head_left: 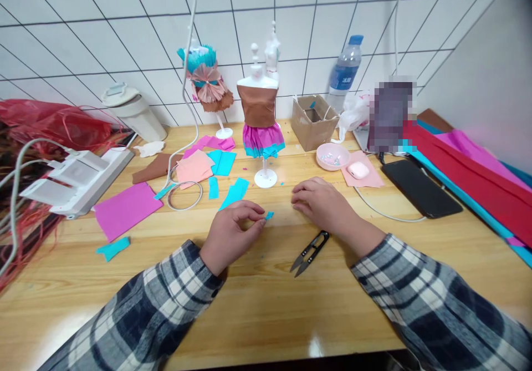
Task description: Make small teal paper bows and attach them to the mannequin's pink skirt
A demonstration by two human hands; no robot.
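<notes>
Between the thumb and fingers of my left hand [235, 233] a tiny piece of blue paper [270, 216] is pinched, its end poking out over the table. My right hand [322, 203] hovers or rests to the right, fingers bent and holding nothing that shows. Just in front of it lies a pair of black thread snips [310, 253]. Behind both hands stands a small white dress form [258, 105] wearing a brown top and a magenta skirt with a blue hem and bow. Blue paper strips [235, 192] lie just beyond my left hand.
Coloured paper sheets [128, 210] lie to the left, near a power strip [89, 179] and a cup [137, 113]. At the back stand a decorated dress form [210, 85], a cardboard box [315, 124] and a bottle [347, 69]. A pink bowl [332, 156] and a black phone [419, 185] sit right.
</notes>
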